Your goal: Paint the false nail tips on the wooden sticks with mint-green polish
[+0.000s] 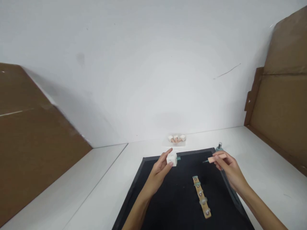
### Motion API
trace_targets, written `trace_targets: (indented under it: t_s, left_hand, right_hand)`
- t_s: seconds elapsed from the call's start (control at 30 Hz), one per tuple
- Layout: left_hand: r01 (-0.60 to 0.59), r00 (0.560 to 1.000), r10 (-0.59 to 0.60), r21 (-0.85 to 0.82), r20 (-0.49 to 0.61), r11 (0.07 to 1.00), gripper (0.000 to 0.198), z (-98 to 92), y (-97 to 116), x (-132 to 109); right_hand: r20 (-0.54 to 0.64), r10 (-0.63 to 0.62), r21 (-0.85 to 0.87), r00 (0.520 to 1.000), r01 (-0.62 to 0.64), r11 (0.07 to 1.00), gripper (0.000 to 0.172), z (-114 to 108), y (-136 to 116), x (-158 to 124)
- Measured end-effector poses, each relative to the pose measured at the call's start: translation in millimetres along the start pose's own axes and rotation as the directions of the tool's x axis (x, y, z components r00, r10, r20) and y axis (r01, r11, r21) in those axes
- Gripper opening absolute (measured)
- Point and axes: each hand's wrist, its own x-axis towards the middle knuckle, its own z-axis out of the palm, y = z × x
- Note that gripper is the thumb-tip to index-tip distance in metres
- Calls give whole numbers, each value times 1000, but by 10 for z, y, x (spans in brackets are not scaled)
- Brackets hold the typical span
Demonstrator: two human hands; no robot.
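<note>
In my left hand [160, 166], fingers and thumb grip a white cube-shaped nail polish bottle [171, 158]. Its teal neck points right. My right hand [226, 163] pinches a peach-coloured nail polish brush [217, 158] by its handle, with the thin dark tip pointing left toward the bottle. A gap separates tip and neck. Both hands are above a black mat [168, 198]. Below and between them lies a wooden strip [200, 195] carrying a row of several small clear and teal pieces with shiny round studs.
Behind the mat, a clear plastic box [177, 143] holds several white cubes with peach handles. A small teal bottle with a silver top [219, 147] stands just beyond my right hand. Cardboard panels [35, 137] flank the white table [100, 191], and a white wall [153, 70] rises behind.
</note>
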Motion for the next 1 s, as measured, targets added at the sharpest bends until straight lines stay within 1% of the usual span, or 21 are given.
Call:
trace_targets:
  t_s: [0.07,0.1,0.13,0.17,0.2,0.23,0.27,0.33,0.37,0.4,0.43,0.53,0.6,0.63,0.7,0.8,0.9,1.0]
  left_hand:
    - [42,998,-31,-202,56,978,59,89,170,-65]
    - [34,997,-13,-296,74,954,58,131,237,-91]
    - [56,993,-16,-355,115,933,56,171,293,-108]
    - [78,988,-18,-404,151,912,54,208,342,-116]
    - [79,987,-4,-458,162,885,53,240,386,-115]
    - [83,984,7,-500,176,862,53,268,429,-106]
    - [84,982,18,-525,187,847,54,291,471,-91]
    - [77,977,44,-539,210,839,55,320,563,-54]
    - [66,975,60,-536,214,842,54,328,612,-36]
    - [59,973,68,-522,221,851,53,332,659,-20]
    - [54,972,69,-497,225,866,52,334,704,-10]
    - [11,979,66,-371,194,928,45,334,799,-3]
    - [-37,979,98,-314,179,949,41,338,825,-8]
    - [-59,976,119,-308,180,950,41,340,829,-7]
    - [-86,970,153,-319,190,944,42,341,822,11]
    - [-95,968,164,-326,191,941,46,323,789,79]
    - [-100,969,166,-323,184,941,48,293,752,160]
    - [-91,972,153,-316,177,944,48,267,720,218]
  right_hand:
    - [-8,-122,-94,993,120,988,22,37,-115,-109]
    - [-4,-189,-127,982,187,974,17,59,-185,-164]
    - [23,-267,-156,963,267,951,11,83,-263,-215]
    - [70,-354,-179,933,361,915,7,107,-348,-258]
    - [136,-438,-194,889,457,868,6,132,-440,-291]
    - [191,-512,-209,837,545,812,8,157,-537,-314]
    - [245,-562,-218,790,609,762,12,182,-634,-325]
    - [324,-619,-236,716,695,680,17,232,-822,-324]
    - [332,-644,-239,690,722,650,18,257,-904,-315]
    - [318,-657,-261,684,729,633,17,283,-976,-305]
    - [271,-689,-267,672,740,617,15,310,-1035,-295]
    - [57,-728,-263,683,714,649,8,394,-1125,-270]
    - [-74,-705,-241,706,673,699,7,442,-1119,-251]
    - [-111,-683,-222,722,652,725,9,461,-1102,-236]
    - [-128,-629,-169,767,608,776,12,487,-1053,-190]
    - [-89,-559,-100,824,551,828,17,505,-973,-86]
    - [-83,-483,-100,871,475,874,21,520,-913,17]
    - [-67,-403,-103,913,395,913,21,546,-873,87]
